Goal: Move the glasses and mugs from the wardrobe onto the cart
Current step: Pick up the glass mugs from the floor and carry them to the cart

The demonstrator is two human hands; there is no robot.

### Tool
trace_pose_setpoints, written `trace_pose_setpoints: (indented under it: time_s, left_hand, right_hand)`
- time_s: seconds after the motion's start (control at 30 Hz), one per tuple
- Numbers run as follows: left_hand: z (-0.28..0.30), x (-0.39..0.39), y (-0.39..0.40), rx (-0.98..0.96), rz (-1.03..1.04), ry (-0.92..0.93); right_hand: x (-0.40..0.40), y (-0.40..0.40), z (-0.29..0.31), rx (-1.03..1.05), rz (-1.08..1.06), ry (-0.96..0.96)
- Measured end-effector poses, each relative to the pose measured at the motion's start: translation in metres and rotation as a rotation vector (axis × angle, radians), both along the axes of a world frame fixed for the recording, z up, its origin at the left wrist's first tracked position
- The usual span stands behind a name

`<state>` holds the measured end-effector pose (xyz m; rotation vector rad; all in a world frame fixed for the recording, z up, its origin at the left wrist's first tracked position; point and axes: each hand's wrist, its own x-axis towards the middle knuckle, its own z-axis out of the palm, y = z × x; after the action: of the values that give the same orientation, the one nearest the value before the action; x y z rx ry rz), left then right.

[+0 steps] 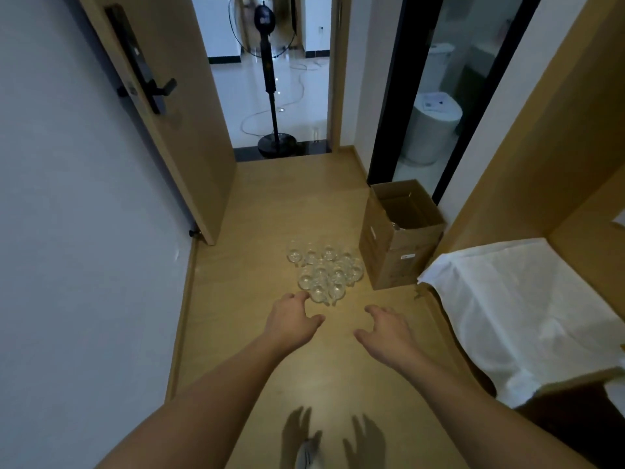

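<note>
1. Nearest the camera, two bare forearms reach forward over the wooden floor (pixel 257 211), and the hands' shadows fall on the boards below them.
2. The left hand (pixel 292 316) is spread, fingers loosely splayed and holding nothing; its fingertips are just beside the nearest piece of the glassware, though whether they touch it I cannot tell.
3. The right hand (pixel 385 328) is likewise wide and empty, fingers slightly bent, near the cluster but apart from it.
4. The glasses and mugs (pixel 324 270) stand in a tight bunch on the floor, touching or almost touching one another, just left of an open cardboard box (pixel 399 238). Several show small handles; most seem upright.
5. No cart is in view. A wooden unit on the right, with a white cloth (pixel 521 313) draped over its shelf, may be the wardrobe.
6. Handling, as I judge it: clear glass is rigid, smooth, light per piece, and breakable. Packed so closely, a knock to one would clink or topple its neighbours.
7. The safest hold looks to be an outer mug by its handle, or a glass round its body from above, lifted straight up before moving sideways.
8. One piece per hand seems prudent.
</note>
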<state>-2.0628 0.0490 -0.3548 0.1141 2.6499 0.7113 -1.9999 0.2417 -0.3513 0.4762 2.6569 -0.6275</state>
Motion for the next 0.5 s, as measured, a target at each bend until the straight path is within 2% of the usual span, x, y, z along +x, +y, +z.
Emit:
trace_pose_setpoints:
  time_s: [0.5]
  left_hand:
    - [-0.050, -0.148, 0.014, 0.052, 0.108, -0.148]
  right_hand:
    - [-0.153, 0.017, -0.045, -0.002, 0.011, -0.130]
